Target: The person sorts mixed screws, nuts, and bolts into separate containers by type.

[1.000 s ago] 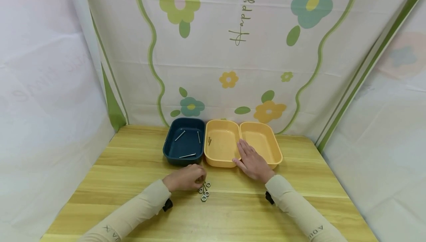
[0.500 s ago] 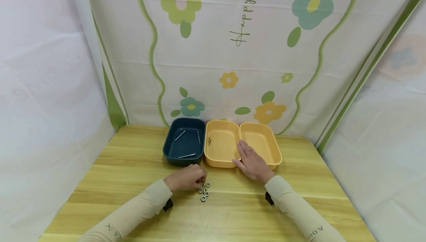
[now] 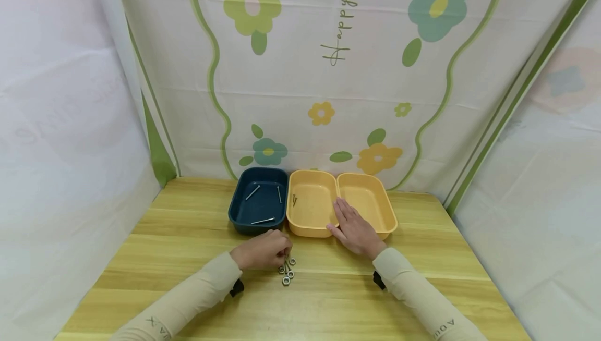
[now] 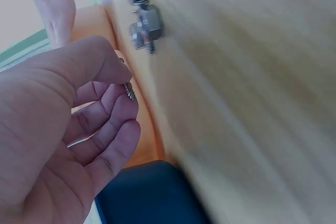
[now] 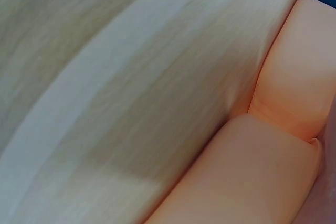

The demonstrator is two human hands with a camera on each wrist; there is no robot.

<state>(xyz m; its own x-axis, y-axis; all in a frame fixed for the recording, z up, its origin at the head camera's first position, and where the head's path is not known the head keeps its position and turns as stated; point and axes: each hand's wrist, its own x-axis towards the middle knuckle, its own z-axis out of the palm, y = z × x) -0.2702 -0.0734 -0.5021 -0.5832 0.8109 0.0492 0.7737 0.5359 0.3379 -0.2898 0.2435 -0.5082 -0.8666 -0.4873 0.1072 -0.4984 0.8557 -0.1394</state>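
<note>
Pinching a small threaded screw (image 4: pixel 130 92) between thumb and fingertips, the left hand (image 3: pixel 262 251) is over the wooden table (image 3: pixel 357 299), just in front of the trays. Only the screw's tip pokes out; its head is mostly hidden. The other fingers are loosely bent, lying side by side. With so little metal in the grip, the screw could slip or roll out if the pinch loosens, and its size would make it easy to lose.

Right beside that hand lies a loose cluster of metal nuts (image 4: pixel 152 21) with another screw (image 4: pixel 150 47) among them. They sit so close that a brush of the knuckles could scatter them.

Beyond stand three trays in a row: a blue tray (image 3: pixel 260 205) holding three long silver screws (image 3: pixel 263 221), a middle yellow tray (image 3: pixel 319 203) with small brass-coloured screws (image 3: pixel 295 200), and a right yellow tray (image 3: pixel 368 200). The blue and middle rims are nearly touching, so a careless release could drop a piece into the wrong one.

The right hand (image 3: pixel 357 231) rests where the yellow trays meet, fingers straight and together, thumb apart. Pushing there could shift both trays.
</note>
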